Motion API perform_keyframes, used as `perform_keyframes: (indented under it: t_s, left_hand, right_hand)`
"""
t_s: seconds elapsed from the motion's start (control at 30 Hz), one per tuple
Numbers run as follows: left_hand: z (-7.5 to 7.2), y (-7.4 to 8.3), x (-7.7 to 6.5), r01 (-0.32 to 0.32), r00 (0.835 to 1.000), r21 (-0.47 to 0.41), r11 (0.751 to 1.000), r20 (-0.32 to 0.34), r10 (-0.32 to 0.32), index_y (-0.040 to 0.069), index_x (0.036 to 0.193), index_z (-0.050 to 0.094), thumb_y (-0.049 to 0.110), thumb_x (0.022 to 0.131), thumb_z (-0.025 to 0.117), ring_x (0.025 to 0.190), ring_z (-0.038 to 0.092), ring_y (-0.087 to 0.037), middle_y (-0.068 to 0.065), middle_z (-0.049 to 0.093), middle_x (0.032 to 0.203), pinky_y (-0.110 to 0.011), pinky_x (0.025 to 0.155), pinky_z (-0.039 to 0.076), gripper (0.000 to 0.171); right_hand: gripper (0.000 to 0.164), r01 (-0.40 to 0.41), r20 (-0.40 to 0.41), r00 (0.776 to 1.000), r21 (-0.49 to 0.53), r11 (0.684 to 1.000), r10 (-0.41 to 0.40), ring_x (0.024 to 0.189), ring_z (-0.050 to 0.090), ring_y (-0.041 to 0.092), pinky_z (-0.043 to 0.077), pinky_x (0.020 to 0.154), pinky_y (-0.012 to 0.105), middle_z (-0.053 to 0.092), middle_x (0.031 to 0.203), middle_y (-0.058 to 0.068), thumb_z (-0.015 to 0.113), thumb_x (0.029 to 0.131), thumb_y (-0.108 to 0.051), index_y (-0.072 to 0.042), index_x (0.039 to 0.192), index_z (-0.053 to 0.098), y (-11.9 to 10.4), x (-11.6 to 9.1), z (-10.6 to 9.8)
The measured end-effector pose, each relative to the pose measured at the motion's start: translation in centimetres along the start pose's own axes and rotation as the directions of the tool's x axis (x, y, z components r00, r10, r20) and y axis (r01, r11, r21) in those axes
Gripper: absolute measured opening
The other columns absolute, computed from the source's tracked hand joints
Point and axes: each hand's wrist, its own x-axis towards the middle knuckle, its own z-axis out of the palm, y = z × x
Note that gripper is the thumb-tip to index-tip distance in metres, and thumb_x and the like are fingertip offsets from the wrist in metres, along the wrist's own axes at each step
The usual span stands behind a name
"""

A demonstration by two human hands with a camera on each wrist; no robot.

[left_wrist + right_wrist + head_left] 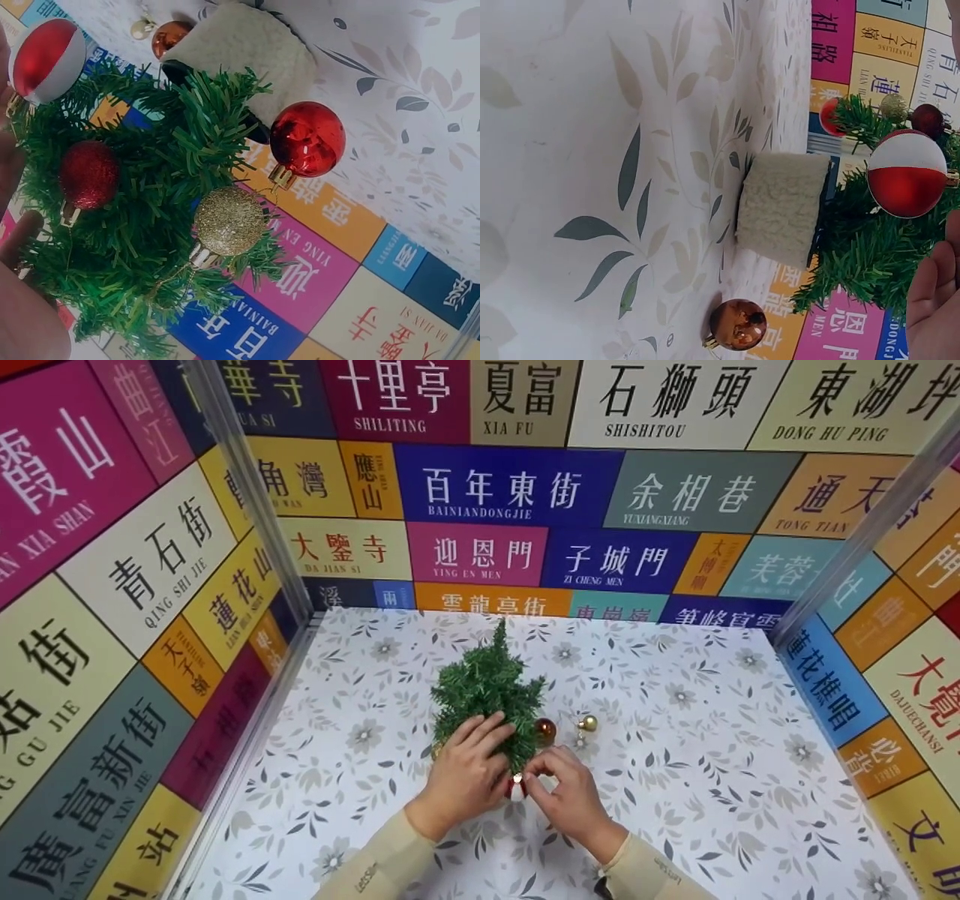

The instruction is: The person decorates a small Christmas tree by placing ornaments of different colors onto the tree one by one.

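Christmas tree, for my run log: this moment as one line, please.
left grip: touching tree | right grip: beside red-and-white bauble, hold unclear | copper bauble: on table | small gold bauble: on table

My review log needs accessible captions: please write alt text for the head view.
A person's left hand touches a small artificial tree while the right hand is at a red-and-white bauble. A brown bauble and a gold bauble lie to the right on a floral-patterned surface.
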Motion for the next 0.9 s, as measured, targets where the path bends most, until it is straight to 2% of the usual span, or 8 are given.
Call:
perform_keyframes:
  t_s: [0.1,0.37,0.5,0.73,0.9]
  left_hand:
    - [0.02,0.04,0.14,0.004,1.000,0.001,1.000,0.006,-0.004,0.015,0.066,0.065,0.022,0.085,0.066,0.135,0.046,-0.030,-0.010,0.060,0.135,-0.044,0.115,0.028,0.020]
    - [0.40,0.40,-0.28,-0.008,0.999,0.028,1.000,0.042,0.006,0.016,0.067,0.066,0.024,0.084,0.068,0.137,0.043,-0.030,-0.010,0.059,0.137,-0.044,0.116,0.026,0.019]
    - [0.54,0.29,-0.16,0.010,0.999,0.024,1.000,0.032,-0.011,0.015,0.068,0.066,0.024,0.085,0.066,0.138,0.042,-0.030,-0.011,0.058,0.138,-0.045,0.116,0.026,0.020]
    - [0.58,0.03,0.08,0.034,0.999,0.040,0.999,0.019,-0.035,0.015,0.071,0.067,0.024,0.087,0.066,0.137,0.044,-0.030,-0.011,0.059,0.138,-0.047,0.115,0.028,0.018]
    - [0.57,0.10,0.15,0.065,0.998,0.022,0.998,0.008,-0.065,0.014,0.074,0.069,0.022,0.087,0.066,0.135,0.046,-0.030,-0.011,0.060,0.135,-0.046,0.115,0.027,0.016]
  right_hand:
    - [0.022,0.002,-0.007,1.000,-0.021,1.000,-0.002,0.083,0.052,0.004,0.047,0.069,0.024,0.057,0.091,-0.018,0.070,0.089,-0.007,-0.027,0.089,0.063,0.14,0.04,0.03]
    - [0.019,0.031,-0.008,0.999,-0.050,0.998,-0.032,0.079,0.052,0.006,0.044,0.068,0.024,0.056,0.086,-0.017,0.072,0.084,-0.006,-0.024,0.086,0.064,0.47,-0.10,0.24]
    - [0.013,0.040,-0.015,0.999,-0.033,0.999,-0.040,0.080,0.052,0.006,0.044,0.068,0.023,0.057,0.087,-0.018,0.071,0.086,-0.010,-0.023,0.087,0.065,0.67,-0.06,0.30]
    - [0.010,0.030,-0.049,0.998,-0.065,0.997,-0.033,0.080,0.051,0.005,0.044,0.069,0.020,0.056,0.088,-0.017,0.069,0.090,-0.016,-0.025,0.088,0.065,0.99,0.27,0.62]
    - [0.009,0.004,-0.066,0.998,-0.078,0.997,-0.009,0.077,0.053,0.010,0.045,0.067,0.025,0.055,0.086,-0.018,0.068,0.091,-0.018,-0.026,0.088,0.064,1.03,0.30,0.77]
